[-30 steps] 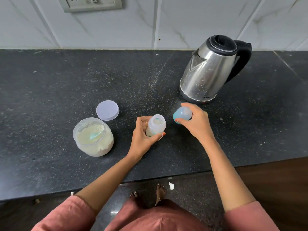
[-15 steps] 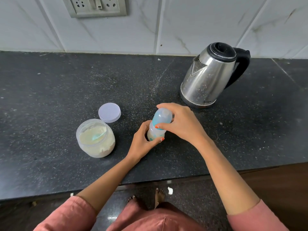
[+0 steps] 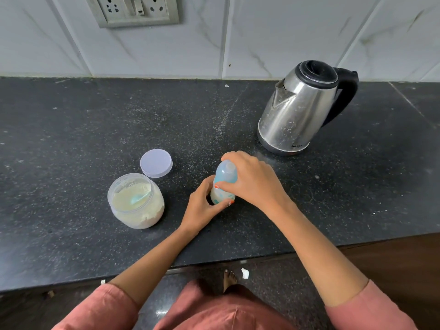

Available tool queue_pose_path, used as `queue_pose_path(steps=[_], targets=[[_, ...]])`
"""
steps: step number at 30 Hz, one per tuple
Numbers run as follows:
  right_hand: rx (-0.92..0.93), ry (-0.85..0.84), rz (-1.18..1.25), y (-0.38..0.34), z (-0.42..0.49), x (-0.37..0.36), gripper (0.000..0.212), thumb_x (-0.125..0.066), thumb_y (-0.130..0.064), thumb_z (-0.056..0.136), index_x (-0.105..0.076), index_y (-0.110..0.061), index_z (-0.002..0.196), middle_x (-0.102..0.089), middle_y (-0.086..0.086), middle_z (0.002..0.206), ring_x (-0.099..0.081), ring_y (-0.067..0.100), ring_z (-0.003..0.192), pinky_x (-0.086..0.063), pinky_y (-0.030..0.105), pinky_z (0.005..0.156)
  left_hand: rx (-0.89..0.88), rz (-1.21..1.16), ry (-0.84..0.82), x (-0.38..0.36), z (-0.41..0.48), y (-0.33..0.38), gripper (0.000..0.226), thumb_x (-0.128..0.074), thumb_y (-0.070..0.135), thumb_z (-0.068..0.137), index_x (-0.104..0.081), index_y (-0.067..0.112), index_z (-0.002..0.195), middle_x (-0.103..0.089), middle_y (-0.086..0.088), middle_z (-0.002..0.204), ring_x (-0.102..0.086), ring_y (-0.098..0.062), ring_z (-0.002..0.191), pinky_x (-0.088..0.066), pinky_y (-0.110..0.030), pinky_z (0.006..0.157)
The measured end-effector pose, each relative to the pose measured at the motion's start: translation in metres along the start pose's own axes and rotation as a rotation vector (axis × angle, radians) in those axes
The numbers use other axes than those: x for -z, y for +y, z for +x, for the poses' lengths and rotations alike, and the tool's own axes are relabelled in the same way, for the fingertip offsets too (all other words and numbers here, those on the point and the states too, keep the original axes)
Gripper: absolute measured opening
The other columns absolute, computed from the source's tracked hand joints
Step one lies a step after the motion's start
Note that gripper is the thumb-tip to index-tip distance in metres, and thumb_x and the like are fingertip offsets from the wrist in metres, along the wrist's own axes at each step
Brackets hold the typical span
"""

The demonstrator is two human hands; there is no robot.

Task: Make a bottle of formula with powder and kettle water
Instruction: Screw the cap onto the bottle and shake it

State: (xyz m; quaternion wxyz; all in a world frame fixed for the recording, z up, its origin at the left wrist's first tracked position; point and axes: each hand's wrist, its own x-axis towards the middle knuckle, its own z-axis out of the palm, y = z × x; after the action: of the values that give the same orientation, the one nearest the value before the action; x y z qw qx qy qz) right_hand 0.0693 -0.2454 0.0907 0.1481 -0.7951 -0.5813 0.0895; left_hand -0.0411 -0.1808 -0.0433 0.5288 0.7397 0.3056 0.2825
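Flanking the held bottle (image 3: pixel 226 177) stand powder jar (image 3: pixel 137 203), lid (image 3: pixel 156 163) and kettle (image 3: pixel 302 108).

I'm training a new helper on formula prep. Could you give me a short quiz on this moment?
1. True or false: the lid lies on the counter beside the open powder jar.
2. Which hand grips the cap? A) left B) right C) neither
3. Fill in: the left hand holds the body of the ____.

Key: 1 true. 2 B, the right hand. 3 bottle.
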Motion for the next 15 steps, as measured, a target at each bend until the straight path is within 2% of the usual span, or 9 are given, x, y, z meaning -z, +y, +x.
queue_pose_path(steps=[4, 5, 7, 8, 10, 12, 15], targets=[[0.040, 0.087, -0.346, -0.005, -0.001, -0.006, 0.052, -0.048, -0.061, 0.082, -0.048, -0.014, 0.105, -0.055, 0.003, 0.098, -0.062, 0.022, 0.084, -0.030, 0.029, 0.054, 0.010, -0.014, -0.004, -0.001, 0.000, -0.003, 0.053, -0.080, 0.025, 0.070, -0.049, 0.032, 0.112, -0.061, 0.025, 0.103, -0.056, 0.011, 0.100, -0.040, -0.004, 0.082], [0.038, 0.083, -0.388, -0.006, -0.001, -0.005, 0.057, -0.044, -0.064, 0.082, -0.048, -0.013, 0.106, -0.055, 0.003, 0.098, -0.061, 0.022, 0.085, -0.028, 0.029, 0.054, 0.012, -0.009, -0.004, -0.001, 0.000, -0.004, 0.053, -0.080, 0.025, 0.070, -0.050, 0.030, 0.113, -0.060, 0.025, 0.103, -0.054, 0.013, 0.100, -0.039, -0.003, 0.081], [0.048, 0.028, -0.363, -0.005, 0.000, -0.001, 0.064, -0.045, -0.065, 0.080, -0.045, -0.015, 0.120, -0.054, 0.003, 0.109, -0.058, 0.023, 0.094, -0.032, 0.030, 0.059, 0.013, -0.005, -0.004, -0.001, 0.000, -0.004, 0.052, -0.080, 0.024, 0.071, -0.051, 0.029, 0.113, -0.059, 0.027, 0.102, -0.054, 0.013, 0.101, -0.038, -0.002, 0.081], [0.068, -0.034, -0.295, -0.003, 0.001, 0.003, 0.066, -0.051, -0.059, 0.081, -0.038, -0.018, 0.130, -0.050, 0.002, 0.119, -0.056, 0.024, 0.102, -0.036, 0.032, 0.064, 0.010, -0.006, -0.005, -0.001, 0.000, -0.004, 0.052, -0.079, 0.024, 0.071, -0.050, 0.032, 0.113, -0.059, 0.028, 0.103, -0.054, 0.012, 0.101, -0.039, -0.002, 0.081], [0.147, -0.175, -0.155, 0.003, 0.004, 0.015, 0.067, -0.064, -0.035, 0.081, -0.029, -0.030, 0.138, -0.037, -0.002, 0.136, -0.049, 0.023, 0.114, -0.040, 0.035, 0.072, 0.016, -0.010, -0.012, 0.000, 0.000, -0.004, 0.057, -0.079, 0.023, 0.071, -0.046, 0.042, 0.113, -0.059, 0.028, 0.105, -0.054, 0.011, 0.103, -0.039, -0.003, 0.082], [0.227, -0.265, -0.135, 0.008, 0.008, 0.025, 0.065, -0.063, -0.010, 0.081, -0.035, -0.035, 0.135, -0.034, -0.005, 0.139, -0.046, 0.019, 0.118, -0.040, 0.035, 0.074, 0.023, -0.010, -0.014, 0.001, 0.001, -0.004, 0.059, -0.080, 0.024, 0.070, -0.044, 0.047, 0.111, -0.058, 0.027, 0.108, -0.054, 0.010, 0.104, -0.039, -0.004, 0.083], [0.242, -0.320, -0.112, 0.008, 0.014, 0.032, 0.060, -0.056, -0.002, 0.081, -0.046, -0.033, 0.131, -0.045, -0.004, 0.135, -0.049, 0.018, 0.117, -0.037, 0.030, 0.078, 0.030, -0.017, -0.012, 0.000, 0.000, -0.004, 0.060, -0.080, 0.024, 0.069, -0.044, 0.049, 0.111, -0.058, 0.028, 0.109, -0.055, 0.009, 0.106, -0.040, -0.004, 0.084]])
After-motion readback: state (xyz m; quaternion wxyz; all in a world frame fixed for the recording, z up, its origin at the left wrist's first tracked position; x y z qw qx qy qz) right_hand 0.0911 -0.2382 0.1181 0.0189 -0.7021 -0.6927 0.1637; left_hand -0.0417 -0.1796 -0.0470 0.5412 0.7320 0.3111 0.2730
